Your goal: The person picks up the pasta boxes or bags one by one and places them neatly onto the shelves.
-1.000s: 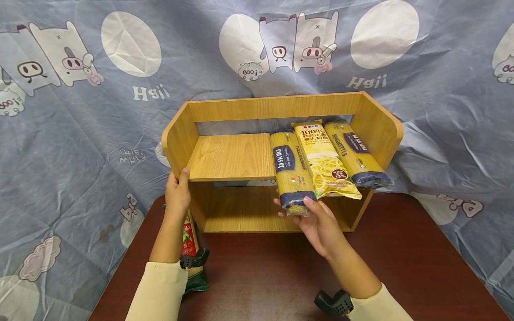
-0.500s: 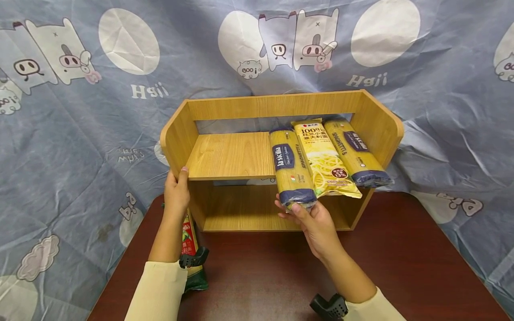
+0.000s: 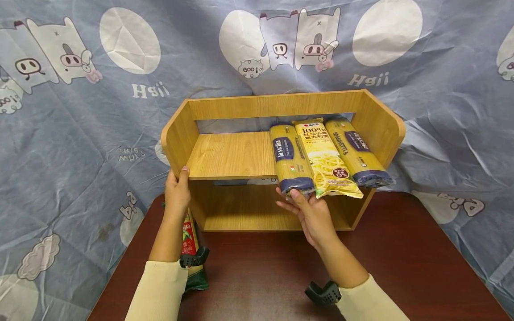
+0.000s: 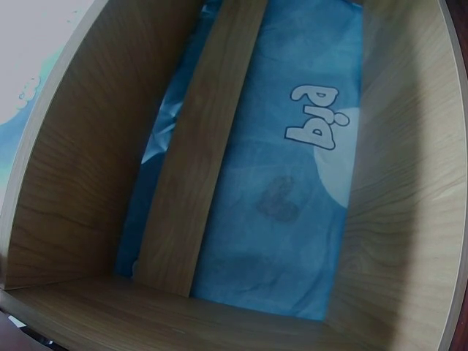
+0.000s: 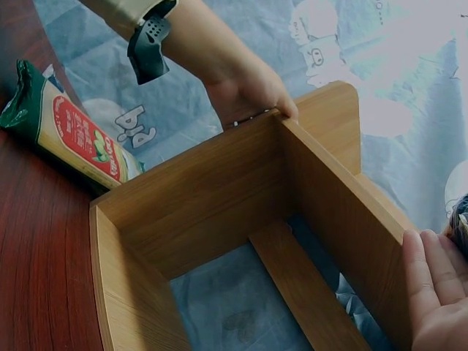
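Observation:
My left hand (image 3: 177, 191) holds the left side panel of a two-tier wooden shelf (image 3: 237, 177), its thumb at the panel's front edge by the upper board. At the upper tier, my right hand (image 3: 311, 214) holds the near end of a blue-and-yellow spaghetti pack (image 3: 290, 154), thumb on the end and fingers below. That end juts past the board's front edge. In the right wrist view, the fingers (image 5: 423, 274) reach the board's edge, with the pack's dark end (image 5: 459, 223) beside them. A yellow noodle bag (image 3: 325, 160) and another spaghetti pack (image 3: 357, 154) lie to its right.
A red-and-green pasta bag (image 3: 192, 249) lies on the dark red table (image 3: 257, 276), left of the shelf and partly behind my left arm. Patterned blue cloth (image 3: 120, 111) hangs behind the shelf. The lower tier (image 3: 241, 209) has an opening at its back.
The spaghetti pack has slid farther back onto the upper board, its near end jutting out less. My right hand has moved forward with it; the left hand stays on the shelf panel.

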The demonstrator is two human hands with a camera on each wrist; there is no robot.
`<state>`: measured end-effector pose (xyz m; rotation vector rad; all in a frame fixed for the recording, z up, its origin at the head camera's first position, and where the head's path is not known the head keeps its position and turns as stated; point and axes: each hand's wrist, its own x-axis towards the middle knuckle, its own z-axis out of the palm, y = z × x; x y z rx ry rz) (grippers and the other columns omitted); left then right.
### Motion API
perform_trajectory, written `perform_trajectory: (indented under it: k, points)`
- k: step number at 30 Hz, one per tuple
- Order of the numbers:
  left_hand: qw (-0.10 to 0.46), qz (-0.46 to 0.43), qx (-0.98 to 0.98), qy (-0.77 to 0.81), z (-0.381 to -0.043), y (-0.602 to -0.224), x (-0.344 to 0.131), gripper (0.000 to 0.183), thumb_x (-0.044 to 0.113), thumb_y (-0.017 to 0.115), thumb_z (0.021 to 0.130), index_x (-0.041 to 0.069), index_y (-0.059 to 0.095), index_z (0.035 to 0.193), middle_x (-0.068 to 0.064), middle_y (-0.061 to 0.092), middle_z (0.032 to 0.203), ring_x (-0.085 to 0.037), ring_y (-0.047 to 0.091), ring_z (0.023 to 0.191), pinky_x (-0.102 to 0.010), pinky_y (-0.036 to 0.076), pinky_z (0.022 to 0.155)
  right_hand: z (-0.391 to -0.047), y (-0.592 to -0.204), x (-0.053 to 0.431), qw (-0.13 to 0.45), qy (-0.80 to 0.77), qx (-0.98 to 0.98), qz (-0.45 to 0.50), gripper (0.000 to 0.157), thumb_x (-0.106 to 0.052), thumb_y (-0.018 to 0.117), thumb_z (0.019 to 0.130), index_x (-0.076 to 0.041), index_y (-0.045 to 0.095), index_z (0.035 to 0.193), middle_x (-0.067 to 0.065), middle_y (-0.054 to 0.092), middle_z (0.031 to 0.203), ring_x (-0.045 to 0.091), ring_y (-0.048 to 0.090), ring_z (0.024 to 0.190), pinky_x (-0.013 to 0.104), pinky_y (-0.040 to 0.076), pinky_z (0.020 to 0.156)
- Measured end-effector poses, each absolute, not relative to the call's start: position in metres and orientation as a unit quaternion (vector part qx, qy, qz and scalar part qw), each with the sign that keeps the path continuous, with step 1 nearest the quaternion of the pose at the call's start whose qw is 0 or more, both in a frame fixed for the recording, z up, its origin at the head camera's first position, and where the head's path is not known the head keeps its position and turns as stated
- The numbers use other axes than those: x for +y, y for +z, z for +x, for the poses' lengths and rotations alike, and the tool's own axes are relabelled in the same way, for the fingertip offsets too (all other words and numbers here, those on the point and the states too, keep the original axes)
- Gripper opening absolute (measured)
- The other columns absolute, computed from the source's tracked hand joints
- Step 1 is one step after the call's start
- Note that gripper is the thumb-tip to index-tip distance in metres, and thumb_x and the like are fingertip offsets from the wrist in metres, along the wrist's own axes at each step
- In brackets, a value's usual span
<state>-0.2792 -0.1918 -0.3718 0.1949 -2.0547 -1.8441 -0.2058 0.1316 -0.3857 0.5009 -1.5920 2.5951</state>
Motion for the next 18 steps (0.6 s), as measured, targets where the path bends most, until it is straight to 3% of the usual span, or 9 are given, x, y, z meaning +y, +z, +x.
perform_trajectory:
  k: [10, 18]
  points:
    - [0.190, 0.063, -0.724, -0.660, -0.280, -0.372, -0.192, 0.050, 0.042, 0.044, 0.106, 0.011, 0.046, 0.146, -0.017, 0.054, 0.135, -0.028, 0.052, 0.124, -0.044, 0.039, 0.112, -0.217, -0.386, 0.131, 0.026, 0.845, -0.509, 0.162, 0.047, -0.014, 0.051, 0.106, -0.011, 0.034, 0.150, 0.006, 0.062, 0.133, 0.022, 0.070, 0.116, 0.042, 0.055, 0.099]
    - [0.163, 0.054, -0.728, -0.664, -0.276, -0.367, -0.196, 0.054, 0.044, 0.048, 0.106, 0.013, 0.044, 0.150, -0.017, 0.051, 0.141, -0.029, 0.050, 0.128, -0.046, 0.038, 0.113, -0.207, -0.389, 0.138, -0.012, 0.805, -0.569, 0.166, 0.042, -0.025, 0.051, 0.107, -0.005, 0.041, 0.143, 0.009, 0.072, 0.126, 0.021, 0.071, 0.113, 0.038, 0.057, 0.096]
